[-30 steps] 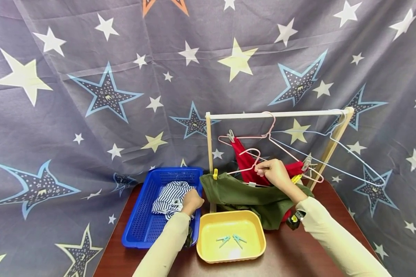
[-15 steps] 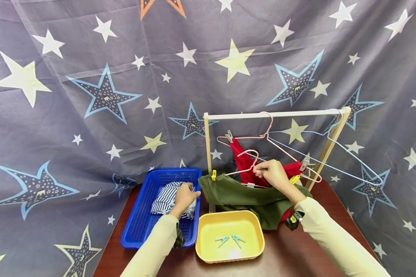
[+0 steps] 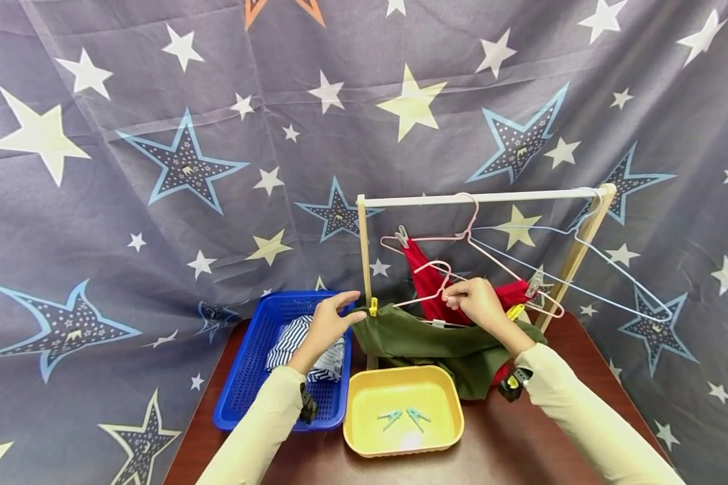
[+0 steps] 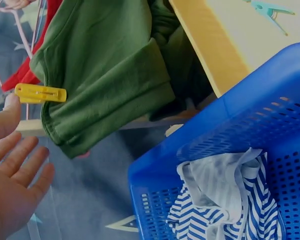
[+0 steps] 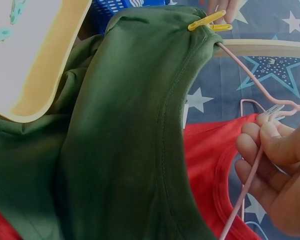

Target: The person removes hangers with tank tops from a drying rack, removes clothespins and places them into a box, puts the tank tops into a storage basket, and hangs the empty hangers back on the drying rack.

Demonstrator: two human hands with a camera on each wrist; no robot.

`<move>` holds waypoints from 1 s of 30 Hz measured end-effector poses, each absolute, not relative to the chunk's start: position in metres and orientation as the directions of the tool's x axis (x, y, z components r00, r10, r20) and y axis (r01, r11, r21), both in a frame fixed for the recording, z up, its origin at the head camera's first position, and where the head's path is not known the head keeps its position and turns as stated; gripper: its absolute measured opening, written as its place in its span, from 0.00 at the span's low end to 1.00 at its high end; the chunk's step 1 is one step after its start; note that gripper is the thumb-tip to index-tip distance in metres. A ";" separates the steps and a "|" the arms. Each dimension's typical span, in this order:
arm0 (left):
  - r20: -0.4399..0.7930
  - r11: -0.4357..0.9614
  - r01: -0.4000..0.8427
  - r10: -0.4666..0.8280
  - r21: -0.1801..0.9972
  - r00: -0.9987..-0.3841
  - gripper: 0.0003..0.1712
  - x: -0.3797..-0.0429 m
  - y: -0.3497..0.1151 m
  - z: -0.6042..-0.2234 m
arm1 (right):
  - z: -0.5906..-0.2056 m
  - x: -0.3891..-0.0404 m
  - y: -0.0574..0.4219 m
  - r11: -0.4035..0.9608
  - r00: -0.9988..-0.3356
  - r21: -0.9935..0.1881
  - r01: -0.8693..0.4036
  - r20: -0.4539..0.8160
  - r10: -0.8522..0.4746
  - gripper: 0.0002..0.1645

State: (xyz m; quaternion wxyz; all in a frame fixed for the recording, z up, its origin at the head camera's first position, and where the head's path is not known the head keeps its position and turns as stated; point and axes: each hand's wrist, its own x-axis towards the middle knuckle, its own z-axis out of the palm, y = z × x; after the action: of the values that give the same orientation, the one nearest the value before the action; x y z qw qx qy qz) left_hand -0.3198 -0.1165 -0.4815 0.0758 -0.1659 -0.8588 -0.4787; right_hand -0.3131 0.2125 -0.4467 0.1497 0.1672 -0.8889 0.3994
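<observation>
My right hand (image 3: 476, 298) pinches the pink hanger (image 5: 251, 180) just below its hook, thumb against fingers. From that hanger hangs a dark green garment (image 3: 427, 342), clipped at the left corner by a yellow clothespin (image 4: 40, 93) and at the right by another yellow clothespin (image 3: 517, 312). My left hand (image 3: 330, 323) is beside the left corner, thumb and fingers spread, with the thumb tip right at the clothespin's handle end. Behind, a red garment (image 3: 423, 268) hangs from a second pink hanger (image 3: 474, 217) on the rack's white bar (image 3: 437, 201).
A blue basket (image 3: 233, 397) at left holds a blue-and-white striped cloth (image 3: 288, 343). In front stands a yellow tray (image 3: 364, 438) with two teal clothespins (image 3: 391, 419). A light blue hanger (image 3: 619, 269) hangs at the rack's right end, near its wooden post (image 3: 573, 269).
My left hand has risen from over the striped cloth in the basket to the green garment's left corner, its fingers spreading. The right hand keeps its hold on the hanger.
</observation>
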 end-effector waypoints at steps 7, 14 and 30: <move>0.267 0.477 0.373 0.278 0.796 -0.923 0.28 -0.322 -0.104 -0.484 | -0.447 -0.312 0.210 0.608 -0.897 -0.670 -0.426 0.399 -0.190 0.07; 0.270 0.462 0.389 0.304 0.797 -0.914 0.22 -0.326 -0.098 -0.485 | -0.450 -0.310 0.208 0.610 -0.906 -0.677 -0.412 0.377 -0.194 0.08; 0.299 0.468 0.403 0.282 0.787 -0.912 0.15 -0.326 -0.095 -0.488 | -0.452 -0.308 0.206 0.590 -0.914 -0.703 -0.398 0.358 -0.190 0.07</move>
State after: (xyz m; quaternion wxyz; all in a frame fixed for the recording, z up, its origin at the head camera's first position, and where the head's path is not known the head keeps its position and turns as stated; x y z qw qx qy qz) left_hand -0.3263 -0.0953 -0.4878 0.0634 -0.2003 -0.8543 -0.4755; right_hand -0.3079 0.2062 -0.4516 0.1236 0.1663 -0.8830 0.4212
